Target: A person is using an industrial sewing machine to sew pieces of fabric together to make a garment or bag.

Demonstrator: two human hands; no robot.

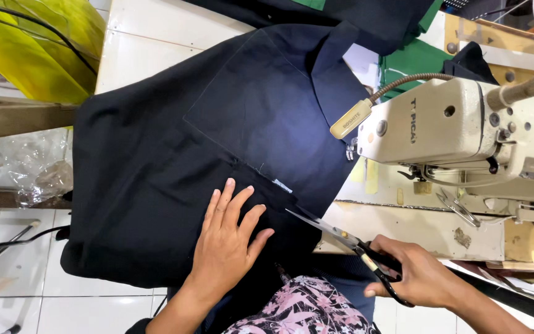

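A dark navy shirt point(174, 154) with a chest pocket and collar lies spread over the table point(156, 37). My left hand point(227, 241) rests flat on it below the pocket, fingers spread. A small white thread or tag point(281, 185) shows at the pocket's corner. My right hand point(418, 272) grips black-handled scissors point(341, 235). Their blades are slightly apart and point at the fabric edge near that pocket corner.
A cream sewing machine point(465, 124) with a gooseneck lamp point(353, 117) stands at the right on a worn table. Green cloth point(415, 59) lies behind it. Yellow-green fabric point(32, 49) and clear plastic point(26, 173) sit at the left. White tiled floor shows below.
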